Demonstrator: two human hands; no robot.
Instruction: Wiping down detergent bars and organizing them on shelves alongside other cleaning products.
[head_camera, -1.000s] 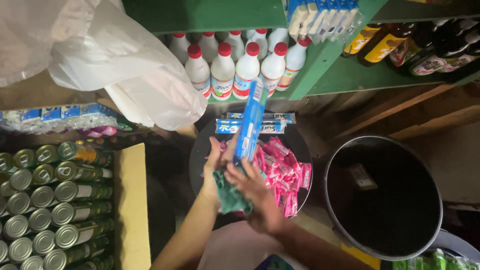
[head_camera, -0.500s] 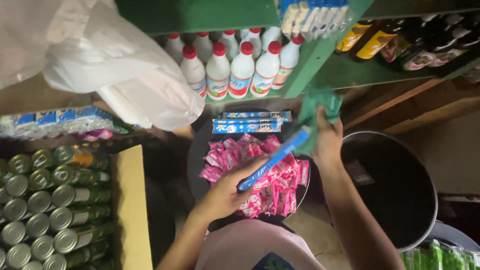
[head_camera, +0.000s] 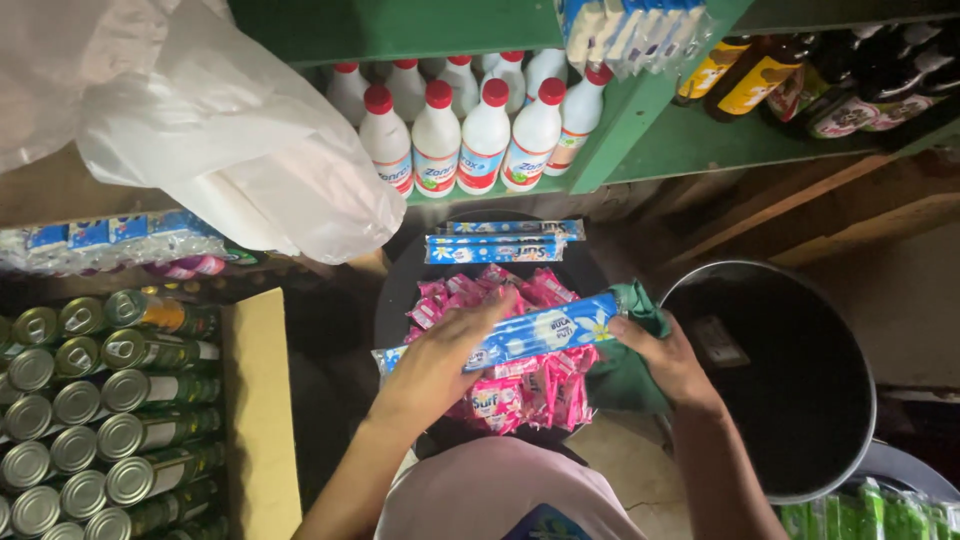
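Note:
My left hand (head_camera: 440, 355) grips a long blue soap bar in its wrapper (head_camera: 540, 335) and holds it flat over a heap of pink sachets (head_camera: 520, 390). My right hand (head_camera: 665, 360) is closed on a green cloth (head_camera: 630, 345) that touches the bar's right end. The pink sachets fill a round dark tub (head_camera: 392, 300), and several more blue wrapped bars (head_camera: 495, 243) lie at its far edge.
White bottles with red caps (head_camera: 470, 130) stand on a green shelf (head_camera: 690, 140), dark bottles (head_camera: 800, 80) to the right. A black bucket (head_camera: 780, 370) sits at right. Rows of tin cans (head_camera: 90, 400) and a cardboard flap (head_camera: 262, 410) are at left. A white plastic bag (head_camera: 220, 140) hangs upper left.
The blue bar has come down from upright to lying flat over the sachets. My right hand with the green cloth dropped from near the shelf to the bar's right end.

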